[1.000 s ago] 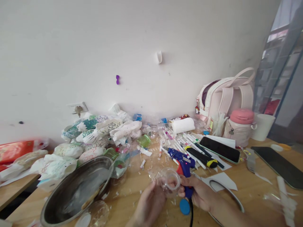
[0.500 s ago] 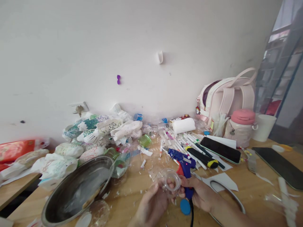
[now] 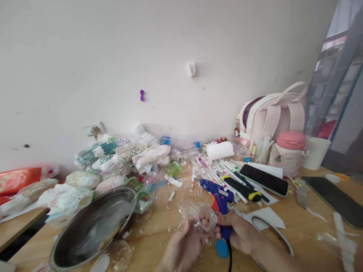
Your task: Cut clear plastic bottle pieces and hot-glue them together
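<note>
A clear plastic bottle piece (image 3: 204, 217), with its round neck opening turned up toward me, is held between both hands. My left hand (image 3: 185, 241) cups it from the left, thumb against its side. My right hand (image 3: 241, 231) grips its right edge with thumb and fingers. Just behind my right hand lies a blue hot glue gun (image 3: 218, 190) with an orange-red trigger, a small red light and a black cord. My right hand partly hides its handle; whether they touch I cannot tell. Below the bottle piece is a blue cap (image 3: 222, 248) on the table.
A metal basin (image 3: 64, 241) with cloudy liquid and a brush-like stick stands left. Behind it are several paper-covered, painted bottles (image 3: 110, 162). Markers (image 3: 211, 173), a black-and-yellow utility knife (image 3: 241, 187), phones (image 3: 263, 179), scissors (image 3: 272, 228) and a pink backpack (image 3: 272, 117) are on the right.
The bottle piece's neck has tilted very slightly in my hands. Otherwise both hands and the things around them stay in nearly the same places.
</note>
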Motion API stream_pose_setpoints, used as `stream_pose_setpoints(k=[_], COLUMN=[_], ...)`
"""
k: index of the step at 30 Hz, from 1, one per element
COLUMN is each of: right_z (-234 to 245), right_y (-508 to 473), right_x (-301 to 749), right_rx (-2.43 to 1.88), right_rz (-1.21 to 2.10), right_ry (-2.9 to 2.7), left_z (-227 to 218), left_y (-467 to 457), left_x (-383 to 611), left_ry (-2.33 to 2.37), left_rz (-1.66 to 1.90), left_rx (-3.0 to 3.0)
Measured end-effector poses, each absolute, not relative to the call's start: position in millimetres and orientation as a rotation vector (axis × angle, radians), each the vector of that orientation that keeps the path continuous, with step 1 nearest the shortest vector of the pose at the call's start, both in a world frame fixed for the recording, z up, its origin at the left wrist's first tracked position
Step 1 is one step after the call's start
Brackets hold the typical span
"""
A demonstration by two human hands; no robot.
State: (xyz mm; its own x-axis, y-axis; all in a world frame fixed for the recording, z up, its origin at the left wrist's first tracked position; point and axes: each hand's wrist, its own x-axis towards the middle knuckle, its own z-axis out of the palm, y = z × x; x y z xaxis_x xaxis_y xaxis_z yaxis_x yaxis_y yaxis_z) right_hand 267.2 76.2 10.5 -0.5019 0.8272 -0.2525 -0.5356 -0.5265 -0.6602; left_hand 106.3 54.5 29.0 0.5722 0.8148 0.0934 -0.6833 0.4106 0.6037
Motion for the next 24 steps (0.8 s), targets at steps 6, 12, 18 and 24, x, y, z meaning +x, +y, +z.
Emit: stream_pose_setpoints(k=[6,12,18,24], right_z=[10.2,9.7,12.8,14.1], right_y=[75.8,75.5,76.2,76.5], right_x=[266.6,267.1,266.5,266.8], right_rx=[-0.724,-0.732,-0.72,-0.721], right_rz=[2.062,2.066,2.067,2.063], right_ry=[-0.62,-0.585,-0.603,-0.61], left_z=[24.5,26.1,23.0,22.5], left_y=[55.6,56.6,57.0,57.6], left_x=[106.2,107.0,105.6,104.2], left_ry=[0.234,0.224,0.257,0.277], left_rz=[0.97,0.973,0.991,0.992], left_rx=[0.626,0.573,0.526,0.596])
